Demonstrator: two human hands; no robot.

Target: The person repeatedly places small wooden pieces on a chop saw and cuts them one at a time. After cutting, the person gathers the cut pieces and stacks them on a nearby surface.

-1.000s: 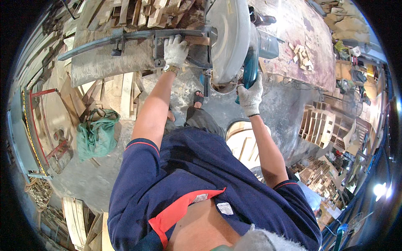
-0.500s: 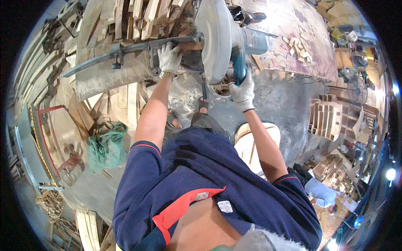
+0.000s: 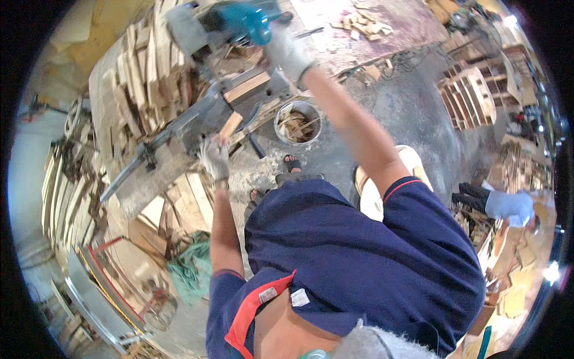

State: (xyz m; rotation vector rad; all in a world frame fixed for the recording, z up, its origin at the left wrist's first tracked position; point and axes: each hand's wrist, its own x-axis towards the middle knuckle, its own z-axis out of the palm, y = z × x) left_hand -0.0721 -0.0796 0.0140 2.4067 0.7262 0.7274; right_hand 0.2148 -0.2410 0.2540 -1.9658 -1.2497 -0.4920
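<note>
In my gloved left hand (image 3: 213,157), the fingertips grip the lower end of a short wooden block (image 3: 231,125), close to the near edge of the saw base. Another wooden piece (image 3: 247,88) lies on the grey metal base against the fence of the miter saw (image 3: 248,24). The saw's teal and grey head is raised, up at the far side. My gloved right hand (image 3: 291,55) is closed at its handle, smeared by motion, with the fingers partly hidden. A long metal rail (image 3: 128,173) runs left from the base.
Below the saw stands a round bucket (image 3: 298,122) with wood scraps. Long wood strips (image 3: 143,66) are piled on the bench behind the rail. Small offcuts (image 3: 366,23) lie at the far right. A white stool (image 3: 412,161) is beside me; a co-worker (image 3: 508,206) bends over at the right.
My right hand has gone up and away with the saw head, which was lower before. My left hand has come off the base toward me with the block. The view has shifted.
</note>
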